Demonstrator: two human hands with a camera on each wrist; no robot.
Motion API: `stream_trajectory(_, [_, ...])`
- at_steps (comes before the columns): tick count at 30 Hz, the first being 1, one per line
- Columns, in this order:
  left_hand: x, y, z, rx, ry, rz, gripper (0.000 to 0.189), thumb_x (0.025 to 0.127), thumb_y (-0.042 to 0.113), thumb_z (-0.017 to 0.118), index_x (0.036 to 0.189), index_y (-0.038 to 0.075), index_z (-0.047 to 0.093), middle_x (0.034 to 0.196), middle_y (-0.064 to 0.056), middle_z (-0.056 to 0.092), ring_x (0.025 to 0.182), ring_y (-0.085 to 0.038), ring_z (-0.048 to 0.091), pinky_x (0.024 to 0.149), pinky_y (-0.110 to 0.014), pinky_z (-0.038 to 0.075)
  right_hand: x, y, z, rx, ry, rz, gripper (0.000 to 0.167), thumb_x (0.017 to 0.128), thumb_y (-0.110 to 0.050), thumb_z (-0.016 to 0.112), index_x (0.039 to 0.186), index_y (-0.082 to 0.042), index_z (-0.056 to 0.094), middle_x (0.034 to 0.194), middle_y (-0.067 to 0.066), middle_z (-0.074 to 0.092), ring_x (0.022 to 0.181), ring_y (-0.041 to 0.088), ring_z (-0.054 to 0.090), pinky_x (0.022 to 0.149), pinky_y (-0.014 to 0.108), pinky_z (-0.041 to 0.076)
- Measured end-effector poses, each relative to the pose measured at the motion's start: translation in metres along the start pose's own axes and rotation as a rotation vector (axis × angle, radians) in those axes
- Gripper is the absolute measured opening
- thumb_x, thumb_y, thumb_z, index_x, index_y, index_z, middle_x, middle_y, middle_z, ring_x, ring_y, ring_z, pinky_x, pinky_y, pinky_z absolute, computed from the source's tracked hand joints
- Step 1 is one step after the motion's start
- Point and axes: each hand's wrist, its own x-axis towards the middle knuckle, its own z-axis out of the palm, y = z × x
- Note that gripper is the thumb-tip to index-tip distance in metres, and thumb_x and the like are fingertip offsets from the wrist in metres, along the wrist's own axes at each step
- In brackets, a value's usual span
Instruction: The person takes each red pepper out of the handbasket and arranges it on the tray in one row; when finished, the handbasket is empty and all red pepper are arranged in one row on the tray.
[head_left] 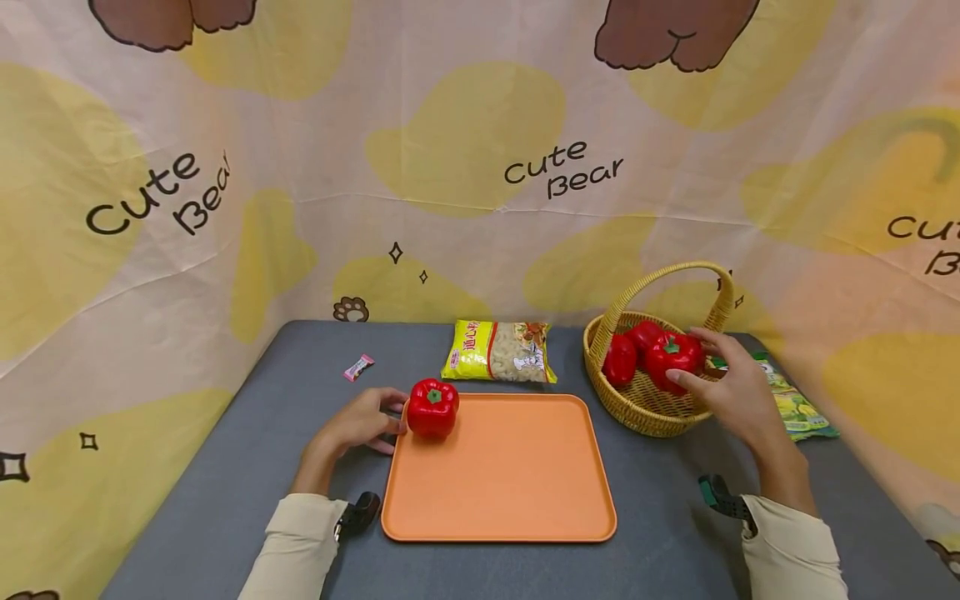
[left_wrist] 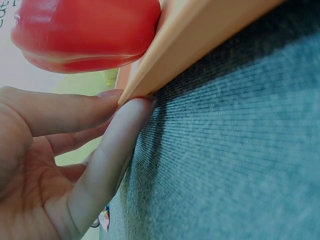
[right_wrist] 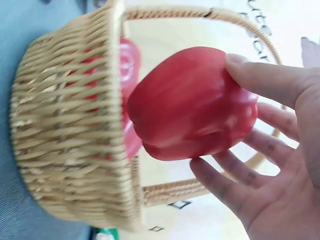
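The red bell pepper (right_wrist: pixel 192 105) is up at the basket's (head_left: pixel 648 423) rim, and the right hand (head_left: pixel 738 392) has it by thumb and fingertips, a grip spread just as wide as the pepper, palm clear! That smooth skin could slip or roll, I'd judge, dropping it onto the peppers inside (head_left: pixel 619 360); the arched handle (head_left: pixel 678 268) could snag knuckles too. And it's a looker: glossy, plump, lobed, green-stemmed. Across the desk (head_left: pixel 675 542), the left hand's (head_left: pixel 363 421) grip pinches the tray (head_left: pixel 502 475) edge, nearly closed; a tug might topple the lone pepper (head_left: pixel 432 408) there.
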Motion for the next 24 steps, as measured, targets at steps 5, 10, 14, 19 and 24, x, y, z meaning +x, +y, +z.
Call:
stream_trajectory(5, [0.0, 0.0, 0.0, 0.011, 0.005, 0.002, 0.056, 0.09, 0.0, 0.073, 0.143, -0.009, 0.055, 0.133, -0.025, 0.061, 0.094, -0.023, 0.073, 0.069, -0.042, 0.067, -0.001, -0.012, -0.004, 0.0, -0.009, -0.057, 0.072, 0.092, -0.023, 0.085, 0.153, -0.003, 0.052, 0.144, 0.023, 0.053, 0.121, 0.036, 0.052, 0.083, -0.001, 0.042])
stream_trajectory(10, [0.0, -0.001, 0.0, 0.009, 0.005, 0.006, 0.056, 0.09, -0.001, 0.073, 0.143, -0.009, 0.055, 0.133, -0.025, 0.06, 0.094, -0.023, 0.072, 0.069, -0.042, 0.067, -0.003, -0.024, -0.007, 0.011, -0.036, -0.069, 0.072, 0.091, -0.022, 0.085, 0.154, -0.005, 0.052, 0.144, 0.019, 0.052, 0.119, 0.028, 0.051, 0.086, -0.002, 0.042])
stream_trajectory(14, [0.001, -0.002, 0.0, -0.005, -0.004, 0.008, 0.055, 0.091, -0.001, 0.072, 0.143, -0.01, 0.055, 0.133, -0.025, 0.06, 0.094, -0.024, 0.072, 0.069, -0.043, 0.067, -0.005, -0.032, -0.007, 0.083, -0.085, -0.074, 0.073, 0.091, -0.018, 0.085, 0.155, -0.004, 0.051, 0.143, 0.018, 0.05, 0.122, 0.03, 0.053, 0.09, 0.0, 0.045])
stream_trajectory(19, [0.002, -0.003, -0.001, -0.008, -0.011, 0.011, 0.054, 0.092, 0.0, 0.071, 0.143, -0.01, 0.054, 0.133, -0.025, 0.06, 0.096, -0.024, 0.072, 0.069, -0.043, 0.067, -0.005, -0.042, -0.003, 0.148, -0.144, -0.066, 0.073, 0.093, -0.016, 0.083, 0.156, -0.005, 0.049, 0.145, 0.013, 0.046, 0.127, 0.029, 0.053, 0.094, 0.003, 0.046])
stream_trajectory(24, [0.001, -0.003, -0.002, -0.008, -0.012, 0.01, 0.054, 0.093, 0.0, 0.07, 0.144, -0.01, 0.054, 0.133, -0.025, 0.06, 0.097, -0.024, 0.071, 0.069, -0.043, 0.067, -0.004, -0.05, 0.005, 0.184, -0.191, -0.093, 0.074, 0.091, -0.014, 0.084, 0.156, -0.003, 0.049, 0.145, 0.015, 0.046, 0.129, 0.034, 0.051, 0.095, 0.005, 0.048])
